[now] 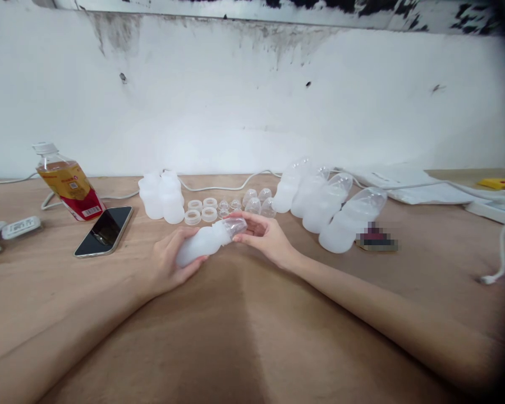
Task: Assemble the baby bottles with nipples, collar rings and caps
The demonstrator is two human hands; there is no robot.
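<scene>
Capped bottle pointing right

In front of the rings, the left hand is wrapping the bottle; the right hand is pinching the clear cap. The long axis is slanting, base leftward, cap aiming right and slightly away. A drink bottle is holding amber liquid.

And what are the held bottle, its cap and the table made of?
Bottle: plastic or perhaps silicone, fairly matte; it looks milky and cloudy. Cap: likely clear plastic, glossy; it is see-through with bright glints. Table: wood or a wood-look surface, dull, judging by its brown tone and faint streaks.
</scene>
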